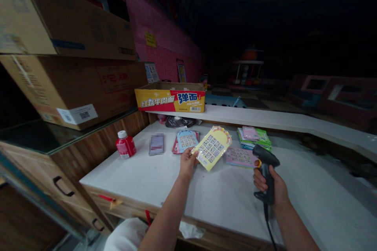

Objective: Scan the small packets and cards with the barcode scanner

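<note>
My left hand (187,162) pinches the lower left corner of a yellow sticker sheet (212,147) printed with a grid of small pictures, tilted above the table. In my right hand (272,188) is a black barcode scanner (266,168), gripped by its handle, its cable hanging down. The scanner's head points left towards the sheets. Just beyond the yellow sheet lies a blue sheet (187,140) on a small pile. A pink sheet (240,157) lies flat between the hands. Behind it is a stack of green and pink packets (255,138).
A red bottle with a white cap (126,147) and a phone (156,144) stand and lie at the left of the white table (141,180). A yellow and red carton (171,100) rests on the raised ledge (262,115). Large cardboard boxes (73,82) are stacked at left.
</note>
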Action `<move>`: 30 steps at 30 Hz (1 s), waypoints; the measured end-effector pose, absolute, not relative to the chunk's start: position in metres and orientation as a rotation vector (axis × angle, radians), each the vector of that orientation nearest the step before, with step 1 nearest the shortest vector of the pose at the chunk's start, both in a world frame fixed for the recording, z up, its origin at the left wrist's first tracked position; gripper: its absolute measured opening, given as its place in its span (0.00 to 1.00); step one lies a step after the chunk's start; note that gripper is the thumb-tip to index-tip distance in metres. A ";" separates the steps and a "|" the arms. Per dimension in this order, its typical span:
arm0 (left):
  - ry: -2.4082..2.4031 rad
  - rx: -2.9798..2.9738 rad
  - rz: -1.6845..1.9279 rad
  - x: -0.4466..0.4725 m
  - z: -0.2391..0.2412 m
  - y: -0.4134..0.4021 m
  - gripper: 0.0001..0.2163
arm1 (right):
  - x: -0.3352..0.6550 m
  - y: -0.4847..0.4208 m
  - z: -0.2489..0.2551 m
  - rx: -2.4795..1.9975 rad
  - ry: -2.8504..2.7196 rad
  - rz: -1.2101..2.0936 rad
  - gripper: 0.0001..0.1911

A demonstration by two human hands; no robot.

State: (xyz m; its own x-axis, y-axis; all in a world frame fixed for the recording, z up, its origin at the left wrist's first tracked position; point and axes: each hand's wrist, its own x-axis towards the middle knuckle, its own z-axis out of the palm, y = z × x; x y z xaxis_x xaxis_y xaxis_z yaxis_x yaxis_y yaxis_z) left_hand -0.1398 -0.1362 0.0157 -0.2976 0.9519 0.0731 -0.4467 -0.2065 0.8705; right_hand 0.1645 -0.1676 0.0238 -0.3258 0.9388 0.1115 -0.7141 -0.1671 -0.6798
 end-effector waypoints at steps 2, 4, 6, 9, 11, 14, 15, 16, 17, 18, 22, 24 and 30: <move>0.950 0.779 1.698 -0.139 0.018 -0.137 0.23 | 0.165 -0.169 0.026 -0.372 -0.753 1.746 0.16; 0.952 0.787 1.684 -0.135 0.018 -0.135 0.22 | 0.165 -0.170 0.028 -0.363 -0.740 1.743 0.17; 0.956 0.807 1.669 -0.127 0.018 -0.129 0.21 | 0.165 -0.170 0.029 -0.378 -0.740 1.740 0.18; 0.999 0.850 1.632 -0.102 0.018 -0.111 0.20 | 0.165 -0.170 0.030 -0.433 -0.757 1.728 0.19; 1.091 0.888 1.582 -0.080 0.019 -0.095 0.19 | 0.165 -0.170 0.031 -0.459 -0.771 1.716 0.20; 1.333 0.925 1.486 -0.052 0.023 -0.070 0.16 | 0.166 -0.168 0.032 -0.469 -0.766 1.712 0.20; 1.429 0.951 1.451 -0.045 0.024 -0.064 0.16 | 0.166 -0.168 0.032 -0.465 -0.757 1.715 0.20; 1.529 0.992 1.413 -0.041 0.025 -0.060 0.15 | 0.166 -0.167 0.032 -0.458 -0.747 1.719 0.19; 1.625 1.050 1.372 -0.039 0.026 -0.059 0.15 | 0.167 -0.166 0.031 -0.450 -0.738 1.724 0.19; 1.710 1.124 1.333 -0.038 0.026 -0.060 0.15 | 0.167 -0.166 0.031 -0.440 -0.731 1.727 0.19; 1.771 1.554 1.256 -0.037 0.020 -0.081 0.25 | 0.168 -0.163 0.029 -0.432 -0.733 1.712 0.19; 1.703 1.756 1.234 -0.033 0.014 -0.093 0.30 | 0.168 -0.163 0.029 -0.450 -0.743 1.701 0.19; 1.629 1.848 1.140 -0.024 0.005 -0.092 0.19 | 0.167 -0.163 0.031 -0.475 -0.734 1.689 0.20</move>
State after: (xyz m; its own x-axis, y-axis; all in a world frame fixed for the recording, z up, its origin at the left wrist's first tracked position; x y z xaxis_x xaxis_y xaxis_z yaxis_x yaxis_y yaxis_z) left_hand -0.0242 -0.0925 0.0051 -0.0252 0.9543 0.2977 0.6066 -0.2221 0.7634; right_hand 0.1668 -0.1630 0.0313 -0.2424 0.9676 0.0711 -0.7122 -0.1277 -0.6903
